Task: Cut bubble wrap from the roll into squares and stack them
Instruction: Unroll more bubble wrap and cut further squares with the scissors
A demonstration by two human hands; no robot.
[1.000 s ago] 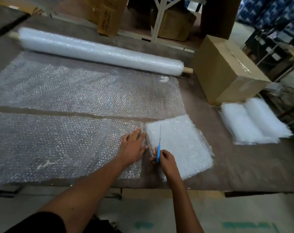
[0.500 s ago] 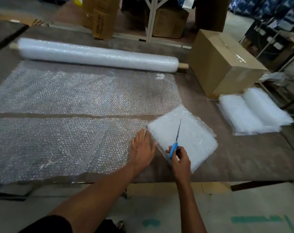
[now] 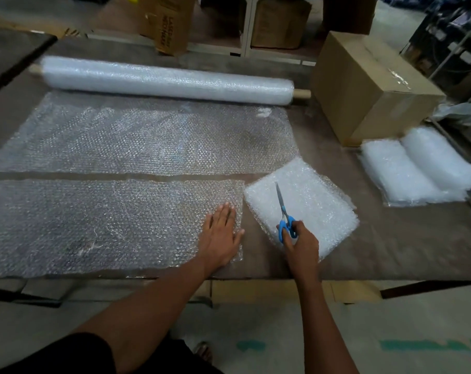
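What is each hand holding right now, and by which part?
The right hand grips the blue-handled scissors by their handle loops, blades closed over the cut stack. The left hand holds nothing; it rests flat on the bubble wrap strip.

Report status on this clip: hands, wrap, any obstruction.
Left hand flat on the cut strip. Right hand holds scissors over the stack of squares. Nothing in the way.

Place: a packing warehouse or storeroom.
Counter point(image 3: 391, 252): long, worn and brown, with a bubble wrap roll point(image 3: 167, 81) along its far edge.
Stock: cardboard boxes point(image 3: 369, 85) at the far right corner and on shelving point(image 3: 245, 25) behind.
Floor point(image 3: 283, 333): bare concrete with green markings.
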